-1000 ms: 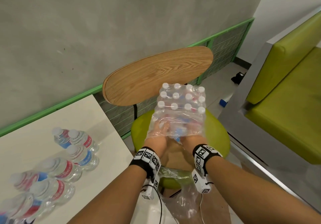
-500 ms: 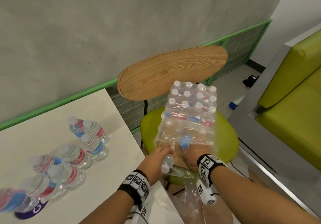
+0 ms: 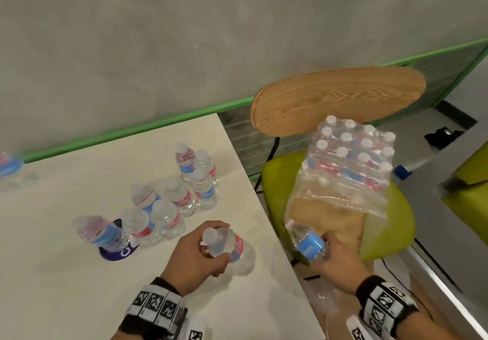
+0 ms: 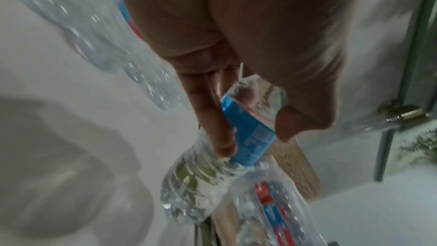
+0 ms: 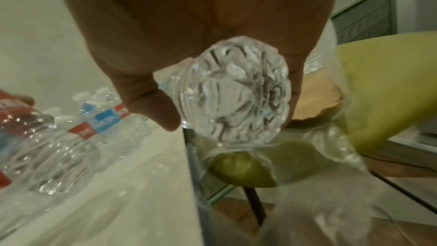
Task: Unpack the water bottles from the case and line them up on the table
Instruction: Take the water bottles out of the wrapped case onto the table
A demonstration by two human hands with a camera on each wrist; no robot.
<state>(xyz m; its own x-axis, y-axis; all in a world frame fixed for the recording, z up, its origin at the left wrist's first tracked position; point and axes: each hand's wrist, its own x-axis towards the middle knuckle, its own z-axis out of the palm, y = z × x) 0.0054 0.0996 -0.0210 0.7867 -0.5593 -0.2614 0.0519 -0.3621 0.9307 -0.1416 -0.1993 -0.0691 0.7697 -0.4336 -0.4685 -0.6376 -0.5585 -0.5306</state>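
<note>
The shrink-wrapped case [image 3: 351, 165] of white-capped water bottles leans on a green chair seat [image 3: 385, 223], its plastic torn open at the near end. My left hand [image 3: 196, 256] grips one bottle [image 3: 227, 244] by its label, low over the white table [image 3: 52, 273] near its right edge; the left wrist view shows my fingers [image 4: 212, 122] round the blue label. Between table and chair my right hand [image 3: 335, 258] grips a second bottle [image 3: 307, 242], cap pointing left and up; its ribbed base [image 5: 236, 100] faces the right wrist camera. Several bottles [image 3: 169, 202] stand grouped on the table.
A wooden chair back [image 3: 338, 97] rises behind the case. Loose clear plastic wrap [image 3: 324, 300] hangs below the chair's front. A green bench [image 3: 470, 197] stands at far right. One more bottle [image 3: 9, 165] sits at the table's far left edge. A grey wall runs behind the table.
Both hands have left the case, each with a bottle. The left hand has swung left over the table; the right hand has drawn back from the torn wrap. My view has turned left.
</note>
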